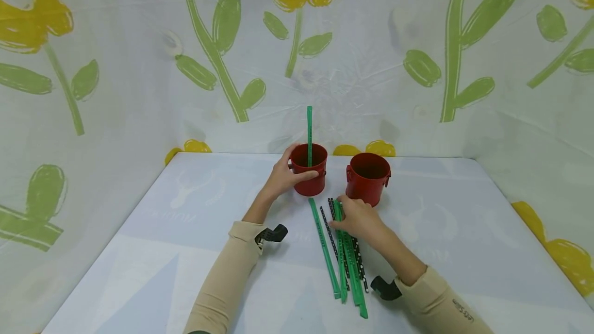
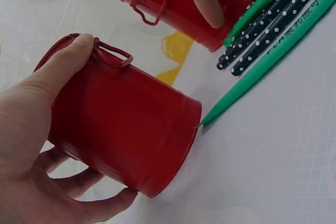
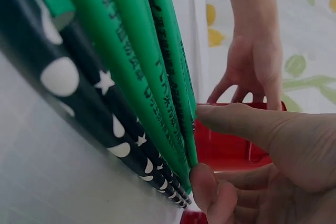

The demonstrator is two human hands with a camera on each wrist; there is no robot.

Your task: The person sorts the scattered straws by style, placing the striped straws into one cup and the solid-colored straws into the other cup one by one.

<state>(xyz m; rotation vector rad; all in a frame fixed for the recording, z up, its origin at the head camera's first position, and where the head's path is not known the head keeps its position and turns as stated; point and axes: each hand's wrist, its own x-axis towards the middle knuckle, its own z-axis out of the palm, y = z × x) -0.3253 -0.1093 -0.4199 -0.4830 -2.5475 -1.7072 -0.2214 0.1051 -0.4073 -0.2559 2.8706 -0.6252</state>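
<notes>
The left hand [image 1: 282,175] grasps the left red bucket [image 1: 310,187] from its nine o'clock side, thumb across the near wall. A single green straw [image 1: 309,130] stands in that bucket, its top pointing to twelve o'clock. At about three o'clock from it is the right red bucket [image 1: 364,189], on the pale surface [image 1: 278,293]. The loose green straws [image 1: 354,277] and black white-patterned straws [image 1: 362,272] lie at five o'clock from the left bucket, upper ends towards eleven. The right hand [image 1: 362,219] has thumb and fingertips at those ends; whether it pinches any, I cannot tell.
</notes>
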